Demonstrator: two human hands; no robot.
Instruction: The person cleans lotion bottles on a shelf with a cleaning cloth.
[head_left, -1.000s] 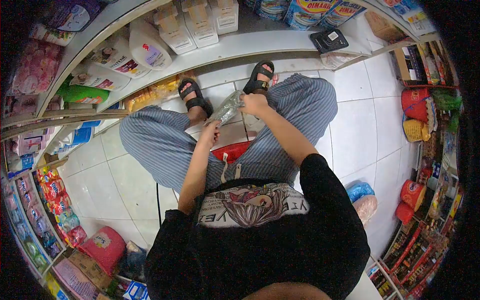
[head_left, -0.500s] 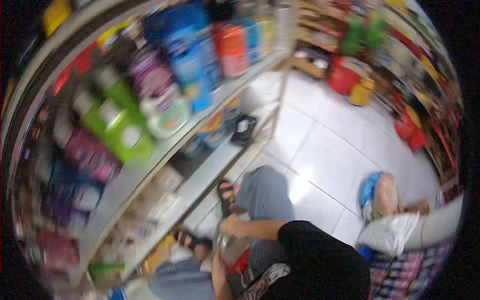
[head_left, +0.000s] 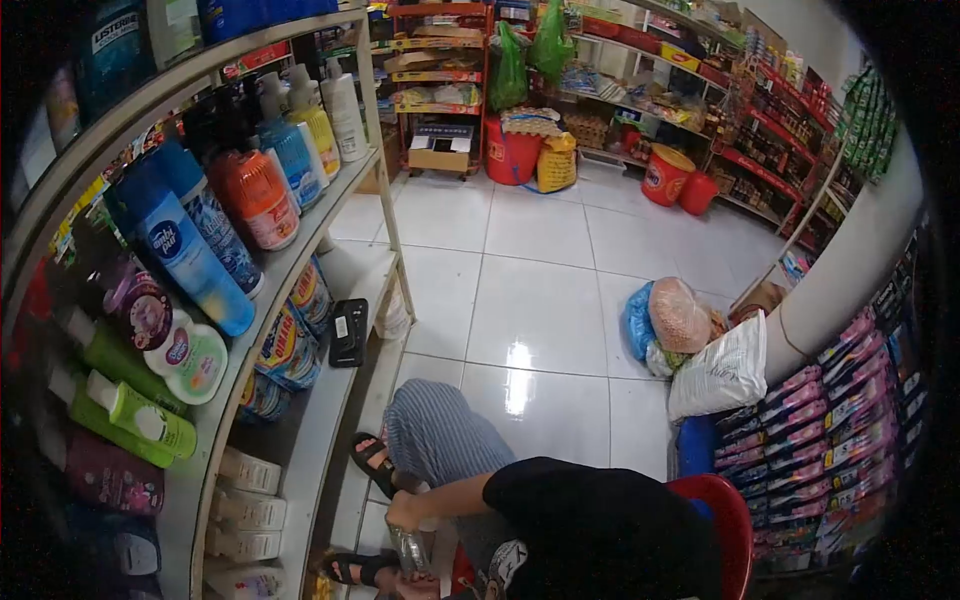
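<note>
Fingers (head_left: 398, 519) of the right hand (head_left: 404, 511) and left hand (head_left: 424, 585) are kept closed on the clear packet (head_left: 410, 548), though the view has been swung from lap to aisle floor (head_left: 540, 300), so the work is merely held.

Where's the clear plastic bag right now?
Head view, bottom edge, left of centre: the clear plastic bag hangs from the right hand, with the left hand at its lower end, beside the sandalled feet.

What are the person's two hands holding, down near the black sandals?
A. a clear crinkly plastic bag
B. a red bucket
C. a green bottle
A: the clear crinkly plastic bag stretches between the right hand and the left hand, both closed on it.
</note>
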